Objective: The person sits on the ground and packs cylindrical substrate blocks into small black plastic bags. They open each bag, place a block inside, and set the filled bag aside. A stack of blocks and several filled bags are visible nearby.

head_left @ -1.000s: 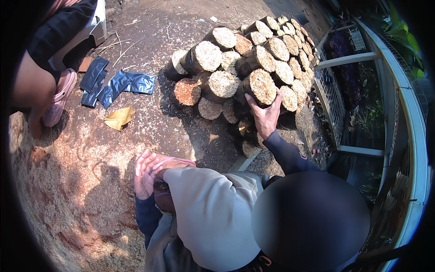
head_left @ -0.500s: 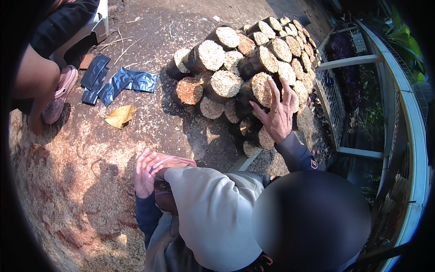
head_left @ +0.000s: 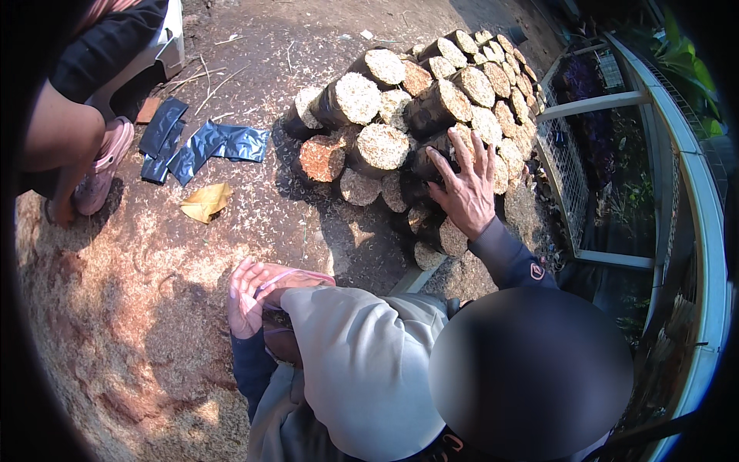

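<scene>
Black bags packed with wood shavings lie on their sides in a stack, their pale ends facing me. My right hand (head_left: 468, 191), fingers spread, lies against the end of one black bag (head_left: 427, 163) on the near right of the stack. Its palm and fingers cover most of that end. Right beside it lies another pale-ended bag (head_left: 382, 147), and left of that is one with an orange-brown end (head_left: 322, 159). My left hand (head_left: 248, 299) is by my foot and its pink sandal strap (head_left: 308, 276), fingers stretched out and holding nothing.
Flat black plastic bags (head_left: 219, 144) and a yellow dry leaf (head_left: 206, 202) lie on the ground. Loose shavings (head_left: 100, 308) spread at left. Another person's leg and pink clog (head_left: 114, 150) are at upper left. A pale frame with wire mesh (head_left: 570, 173) stands right.
My right hand has turned and flattened over the bag's end, and the bag sits deeper in the stack. My left hand stays almost where it was.
</scene>
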`<state>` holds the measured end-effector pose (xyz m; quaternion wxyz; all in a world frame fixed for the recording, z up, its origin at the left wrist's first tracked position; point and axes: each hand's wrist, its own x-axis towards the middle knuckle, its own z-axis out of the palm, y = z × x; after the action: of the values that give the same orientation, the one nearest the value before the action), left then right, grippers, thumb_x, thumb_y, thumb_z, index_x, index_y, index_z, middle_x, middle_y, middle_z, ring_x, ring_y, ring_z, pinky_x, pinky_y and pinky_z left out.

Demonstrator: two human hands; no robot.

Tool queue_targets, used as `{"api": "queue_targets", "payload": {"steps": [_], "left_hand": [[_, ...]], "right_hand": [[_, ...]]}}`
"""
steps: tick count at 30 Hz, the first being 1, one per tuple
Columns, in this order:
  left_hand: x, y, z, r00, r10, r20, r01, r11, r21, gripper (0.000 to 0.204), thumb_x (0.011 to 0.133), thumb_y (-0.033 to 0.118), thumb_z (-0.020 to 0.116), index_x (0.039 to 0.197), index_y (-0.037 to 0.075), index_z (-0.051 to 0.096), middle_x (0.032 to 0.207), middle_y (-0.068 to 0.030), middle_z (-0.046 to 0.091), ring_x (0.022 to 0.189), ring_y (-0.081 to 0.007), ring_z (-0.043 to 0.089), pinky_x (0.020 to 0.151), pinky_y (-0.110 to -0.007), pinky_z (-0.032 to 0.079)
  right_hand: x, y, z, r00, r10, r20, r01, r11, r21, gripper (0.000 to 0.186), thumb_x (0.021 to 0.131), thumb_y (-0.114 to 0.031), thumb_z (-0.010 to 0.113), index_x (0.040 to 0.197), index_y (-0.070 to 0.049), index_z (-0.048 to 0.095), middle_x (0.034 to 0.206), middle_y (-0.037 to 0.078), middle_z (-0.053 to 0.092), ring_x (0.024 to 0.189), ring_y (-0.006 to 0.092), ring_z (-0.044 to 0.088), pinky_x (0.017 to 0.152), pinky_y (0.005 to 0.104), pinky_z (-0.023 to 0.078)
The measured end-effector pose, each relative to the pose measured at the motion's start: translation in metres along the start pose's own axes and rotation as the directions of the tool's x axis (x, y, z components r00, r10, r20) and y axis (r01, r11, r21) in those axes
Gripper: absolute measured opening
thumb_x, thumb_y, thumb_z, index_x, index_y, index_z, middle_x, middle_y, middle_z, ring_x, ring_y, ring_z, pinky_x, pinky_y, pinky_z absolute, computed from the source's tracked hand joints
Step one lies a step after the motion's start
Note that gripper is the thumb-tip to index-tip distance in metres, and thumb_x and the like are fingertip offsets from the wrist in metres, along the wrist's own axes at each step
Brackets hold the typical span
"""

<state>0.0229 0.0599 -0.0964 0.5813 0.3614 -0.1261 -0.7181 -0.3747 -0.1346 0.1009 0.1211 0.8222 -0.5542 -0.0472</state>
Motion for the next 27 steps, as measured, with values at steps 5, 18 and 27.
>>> {"api": "queue_targets", "payload": {"steps": [5,18,27], "left_hand": [[0.002,-0.002,0.001,1.000,-0.005,-0.006,0.005,1.000,0.014,0.086,0.100,0.056,0.057,0.156,-0.002,0.028,0.144,-0.0188,0.051,0.131,-0.0292,0.054,0.106,-0.047,0.051],[-0.001,-0.002,-0.003,1.000,0.000,-0.031,-0.001,1.000,-0.024,0.082,0.102,0.055,0.054,0.156,-0.002,0.031,0.142,-0.0179,0.053,0.128,-0.0265,0.056,0.104,-0.044,0.053],[-0.004,-0.002,-0.006,0.999,0.004,-0.047,-0.008,0.997,-0.074,0.079,0.104,0.053,0.052,0.156,-0.002,0.029,0.142,-0.0193,0.054,0.129,-0.0274,0.057,0.104,-0.044,0.055]], "right_hand": [[0.000,0.001,0.002,1.000,-0.006,-0.018,0.006,1.000,0.009,0.074,0.078,-0.028,0.083,0.147,-0.026,0.055,0.159,0.015,0.036,0.150,0.0457,0.026,0.123,0.0642,0.019],[0.009,-0.004,0.011,0.996,0.074,-0.054,-0.076,0.996,-0.039,0.073,0.076,-0.028,0.082,0.144,-0.022,0.057,0.154,0.016,0.039,0.146,0.0465,0.030,0.122,0.0641,0.022],[0.011,-0.007,0.007,0.997,0.083,0.005,-0.082,0.995,-0.050,0.084,0.078,-0.035,0.084,0.154,-0.034,0.046,0.163,0.014,0.030,0.150,0.0469,0.024,0.122,0.0644,0.020]]}}
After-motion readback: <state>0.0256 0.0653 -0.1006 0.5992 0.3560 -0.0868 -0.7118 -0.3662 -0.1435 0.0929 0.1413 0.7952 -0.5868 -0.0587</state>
